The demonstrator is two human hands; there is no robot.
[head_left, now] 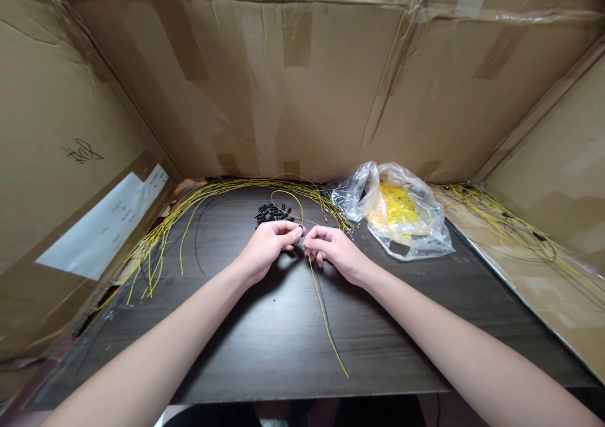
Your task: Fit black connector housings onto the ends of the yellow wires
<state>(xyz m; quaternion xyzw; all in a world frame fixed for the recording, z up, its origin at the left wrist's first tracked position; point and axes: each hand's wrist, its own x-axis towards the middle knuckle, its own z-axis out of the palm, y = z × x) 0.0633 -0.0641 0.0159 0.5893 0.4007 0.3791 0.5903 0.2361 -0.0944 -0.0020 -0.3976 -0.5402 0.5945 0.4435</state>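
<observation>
Over the dark tabletop (265, 345) my two hands meet near the middle. My left hand (276, 244) is closed in a pinch, with a small dark piece at its fingertips. Beside it, my right hand (333, 247) pinches a thin yellow wire (321, 301). One part of that wire hangs toward the front edge, and another part loops up behind the hands. Just beyond my left hand lies a pile of small black pieces (270, 213). How the wire and the dark piece meet is too small to tell.
A long bundle of yellow wires (189, 197) curves along the back and left. Behind my right hand sits a clear plastic bag (425, 225) with small yellow pieces. More yellow wires (515, 225) lie on cardboard at the right. Cardboard walls (265, 99) surround the table.
</observation>
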